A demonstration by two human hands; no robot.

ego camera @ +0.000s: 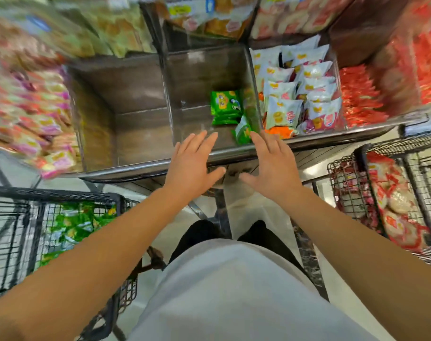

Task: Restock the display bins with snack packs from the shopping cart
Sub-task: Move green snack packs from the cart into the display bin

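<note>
Display bins [204, 70]: wood-look brown walls and floor, matt with a faint sheen; clear glossy dividers [255, 99], likely plastic; shiny rounded metal front rail [126, 169]. Green snack packs [225, 108] in the centre bin: glossy plastic film, crinkled. White snack packs [290, 94] at 1 o'clock: smooth shiny film. Red packs [359, 99] at 2 o'clock: glossy, wrinkled wrappers. Shopping cart [20, 217] at 8 o'clock: black wire mesh, matt coated metal, green glossy packs [79, 222] inside. Wire basket [349, 190] at 4 o'clock: dark metal grid. Shirt [229, 291]: pale matt cloth. Floor [246, 205]: smooth, pale, reflective.
</note>
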